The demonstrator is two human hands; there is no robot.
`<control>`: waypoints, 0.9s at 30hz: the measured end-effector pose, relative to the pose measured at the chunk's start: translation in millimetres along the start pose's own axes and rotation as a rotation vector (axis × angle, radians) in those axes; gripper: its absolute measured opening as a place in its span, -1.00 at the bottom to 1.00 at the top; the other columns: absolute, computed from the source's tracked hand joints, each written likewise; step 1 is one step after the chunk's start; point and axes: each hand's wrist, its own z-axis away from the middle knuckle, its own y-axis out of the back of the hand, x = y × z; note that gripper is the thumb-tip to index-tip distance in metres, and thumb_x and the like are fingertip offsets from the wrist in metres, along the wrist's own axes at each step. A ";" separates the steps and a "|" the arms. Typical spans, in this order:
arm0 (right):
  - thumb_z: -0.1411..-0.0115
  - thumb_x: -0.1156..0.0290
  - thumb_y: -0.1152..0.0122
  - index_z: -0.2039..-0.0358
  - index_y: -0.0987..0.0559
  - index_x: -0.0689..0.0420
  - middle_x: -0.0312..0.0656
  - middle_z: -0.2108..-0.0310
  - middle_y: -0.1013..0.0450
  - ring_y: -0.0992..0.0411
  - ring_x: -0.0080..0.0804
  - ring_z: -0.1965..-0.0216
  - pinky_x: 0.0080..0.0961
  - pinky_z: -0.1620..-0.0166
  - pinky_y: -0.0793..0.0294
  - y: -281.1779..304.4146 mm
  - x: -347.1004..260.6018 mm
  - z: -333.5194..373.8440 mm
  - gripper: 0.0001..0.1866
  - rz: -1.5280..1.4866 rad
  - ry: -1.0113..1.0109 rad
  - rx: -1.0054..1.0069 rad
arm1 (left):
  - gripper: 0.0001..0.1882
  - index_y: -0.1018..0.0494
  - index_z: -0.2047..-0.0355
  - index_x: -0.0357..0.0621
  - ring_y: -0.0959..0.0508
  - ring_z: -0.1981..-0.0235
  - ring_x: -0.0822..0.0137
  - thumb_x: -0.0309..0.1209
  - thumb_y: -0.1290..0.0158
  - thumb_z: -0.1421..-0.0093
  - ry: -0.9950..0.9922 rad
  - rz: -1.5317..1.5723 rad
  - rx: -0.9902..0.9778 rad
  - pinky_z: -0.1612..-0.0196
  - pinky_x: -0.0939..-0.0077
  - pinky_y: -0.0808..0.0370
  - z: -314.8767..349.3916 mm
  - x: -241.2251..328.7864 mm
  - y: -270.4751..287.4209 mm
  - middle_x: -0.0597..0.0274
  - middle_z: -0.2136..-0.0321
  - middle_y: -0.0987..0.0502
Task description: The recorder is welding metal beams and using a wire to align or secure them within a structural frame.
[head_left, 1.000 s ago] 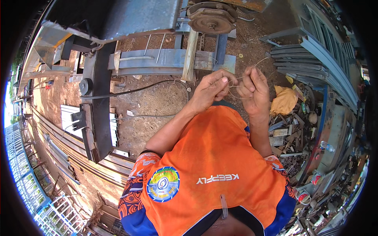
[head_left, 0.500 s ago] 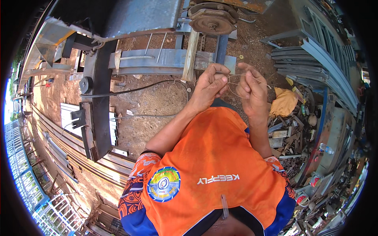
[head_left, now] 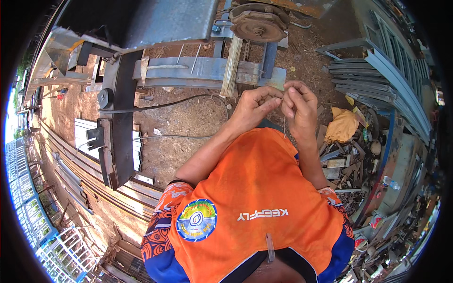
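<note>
keep both pinches light but firm on the thin strand (head_left: pixel 284 125), and hold its slack clear so it doesn't kink or slip. it lies between your hands, one length dangling below the right. your left hand (head_left: pixel 255 106) and right hand (head_left: pixel 302 106) look closed on it, though the exact grip is hidden. half a second ago open loops showed between parted hands; now your fingertips meet and no loop shows.

Fingers (head_left: pixel 296 97) pinch string (head_left: pixel 284 126) (thin, dangling).
</note>
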 end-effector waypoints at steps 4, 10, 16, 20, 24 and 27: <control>-0.39 0.48 0.02 0.12 -0.48 0.26 -0.41 0.60 -0.20 -0.08 -0.74 0.70 -0.72 0.62 -0.09 1.3 -4.6 -3.7 -0.85 -0.246 -0.106 -0.011 | -0.88 -0.49 0.20 -0.27 -0.32 0.59 0.60 -0.52 -0.10 -0.26 -0.015 0.267 0.027 0.49 0.57 -0.33 -3.3 -10.6 -5.3 0.32 0.61 -0.46; -0.43 0.45 0.07 0.09 -0.45 0.19 -0.40 0.60 -0.17 -0.05 -0.73 0.73 -0.73 0.64 -0.05 10.8 7.3 -10.5 -0.84 -0.457 -0.207 -0.139 | -0.91 -0.37 0.23 -0.22 -0.39 0.55 0.66 -0.60 -0.02 -0.27 -0.018 0.102 -0.119 0.48 0.69 -0.36 -9.9 -7.6 9.4 0.46 0.59 -0.42; -0.42 0.46 0.05 0.07 -0.46 0.21 -0.37 0.52 -0.28 -0.10 -0.74 0.71 -0.73 0.65 -0.06 3.8 3.6 -16.0 -0.83 -0.385 -0.222 -0.078 | -0.87 -0.30 0.31 -0.15 -0.38 0.63 0.65 -0.60 -0.04 -0.27 0.038 0.406 -0.159 0.56 0.74 -0.28 -9.4 3.1 13.0 0.45 0.64 -0.37; -0.37 0.48 -0.08 -0.01 -0.48 0.29 -0.32 0.38 -0.44 -0.16 -0.79 0.66 -0.73 0.64 -0.09 -0.6 7.1 -12.4 -0.75 0.100 -0.134 -0.106 | -0.82 -0.31 0.38 -0.11 -0.31 0.65 0.65 -0.57 -0.11 -0.26 0.154 0.614 -0.056 0.61 0.68 -0.21 -10.4 1.9 16.4 0.49 0.66 -0.32; -0.34 0.42 -0.18 0.01 -0.54 0.32 -0.36 0.44 -0.46 -0.20 -0.81 0.61 -0.77 0.59 -0.11 3.0 8.3 -8.4 -0.71 0.247 -0.104 -0.125 | -0.83 -0.36 0.40 -0.12 -0.29 0.67 0.66 -0.56 -0.15 -0.24 0.170 0.416 -0.029 0.63 0.69 -0.22 -9.1 0.7 26.6 0.53 0.68 -0.33; -0.33 0.38 -0.22 0.04 -0.56 0.34 -0.44 0.51 -0.40 -0.19 -0.83 0.62 -0.79 0.59 -0.10 5.7 10.4 -7.9 -0.69 0.273 -0.181 -0.126 | -0.87 -0.47 0.39 -0.19 -0.36 0.61 0.70 -0.61 -0.22 -0.19 0.169 0.272 0.024 0.55 0.78 -0.24 -8.6 3.5 32.0 0.53 0.61 -0.39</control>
